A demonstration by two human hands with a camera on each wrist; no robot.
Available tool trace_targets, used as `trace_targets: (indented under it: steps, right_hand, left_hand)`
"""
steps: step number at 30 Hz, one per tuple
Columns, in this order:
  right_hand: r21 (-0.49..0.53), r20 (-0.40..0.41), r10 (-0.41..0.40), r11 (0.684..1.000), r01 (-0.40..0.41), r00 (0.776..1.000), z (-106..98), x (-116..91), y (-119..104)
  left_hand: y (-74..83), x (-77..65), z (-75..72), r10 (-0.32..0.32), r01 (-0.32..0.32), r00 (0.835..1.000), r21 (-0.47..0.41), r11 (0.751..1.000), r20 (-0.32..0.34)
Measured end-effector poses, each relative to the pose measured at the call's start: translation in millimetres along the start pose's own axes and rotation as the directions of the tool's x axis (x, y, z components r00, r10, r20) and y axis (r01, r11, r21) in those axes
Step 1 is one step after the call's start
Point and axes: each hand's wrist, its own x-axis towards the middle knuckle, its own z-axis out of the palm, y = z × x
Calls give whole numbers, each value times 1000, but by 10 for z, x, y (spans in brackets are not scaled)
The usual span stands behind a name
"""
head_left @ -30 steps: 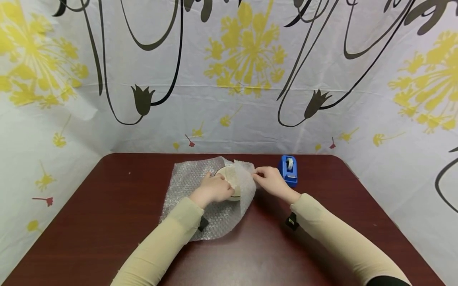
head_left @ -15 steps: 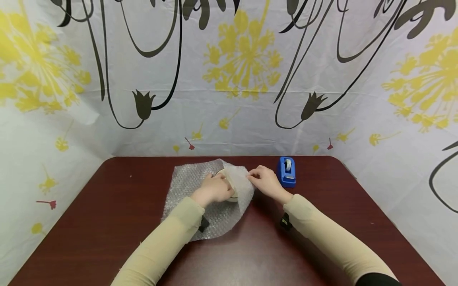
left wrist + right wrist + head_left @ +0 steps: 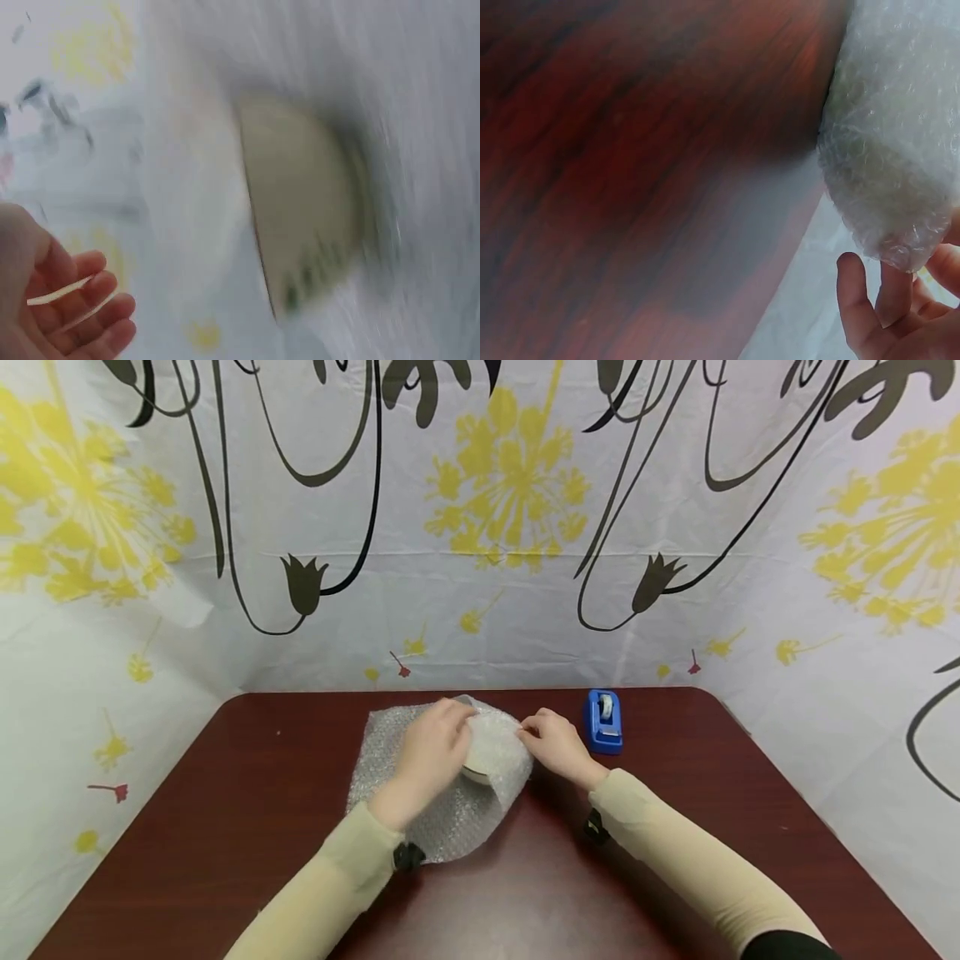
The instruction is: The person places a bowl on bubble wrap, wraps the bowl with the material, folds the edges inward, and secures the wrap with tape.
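Over the bubble wrap point(image 3: 459, 828), the left hand point(image 3: 435, 743) curves loose fingers point(image 3: 103, 285); the right hand point(image 3: 557, 742) pinches the wrap's edge.

The cream dish point(image 3: 300, 199) is marked with green, the translucent bubble wrap point(image 3: 453, 827) dimpled. The red-brown table point(image 3: 202, 827) is streaked black, the tape dispenser point(image 3: 604, 739) coloured blue, the pale backdrop point(image 3: 547, 656) flowered in yellow and charcoal.

Indoor staged tabletop booth; home or office, can't tell. Creased white sheeting point(image 3: 442, 602) printed with yellow flowers and dark stems fills top, left and right of head view, walling in a reddish-brown wood-look table point(image 3: 180, 827) across the bottom. Blue tape dispenser point(image 3: 603, 724), right of centre, reads desk-type.
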Motion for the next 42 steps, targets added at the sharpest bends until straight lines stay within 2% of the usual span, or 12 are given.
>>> trace_targets:
  steps: [2,4,7,9,14,18,24,29,32,34,38,42]
  right_hand:
    - [-21,-5,2,1000,-2,1000,-17,-4,6]
    - [-41,-14,14,999,-15,1000,-27,0,9]
    - [-57,-15,37,998,-38,999,-26,12,-13]
    - [-56,-2,42,998,-42,999,-11,19,-41]
    - [-55,15,35,998,-34,999,36,17,-83]
    - [-67,1,32,997,-32,999,62,0,-94]
    - [-52,4,-10,999,10,1000,61,-15,-102]
    - [18,15,-35,999,34,999,-41,-4,-59]
    - [79,11,-4,997,3,1000,-134,-6,-30]
    - [107,1,11,994,-11,1000,-194,-15,-21]
    - [115,39,-28,993,24,999,-294,-64,-39]
    - [22,178,-148,989,147,973,-343,-138,-97]
  left_hand:
    - [173,-48,24,77,-80,990,22,997,114]
    - [299,-67,106,131,-160,951,84,984,279]
    - [371,-46,262,104,-204,878,167,965,467]
    - [355,-24,350,49,-185,847,207,961,529]
    - [262,20,485,-22,-95,790,159,983,612]
    - [227,53,535,-32,-37,749,90,995,662]
    - [159,133,575,-14,5,703,15,1000,711]
    - [104,207,552,-14,79,644,-47,996,765]
    - [101,232,527,-47,119,622,-35,992,782]
    - [99,243,526,-63,120,618,-15,993,784]
    - [91,254,549,-56,69,629,16,997,775]
    - [75,277,570,-21,9,634,20,1000,773]
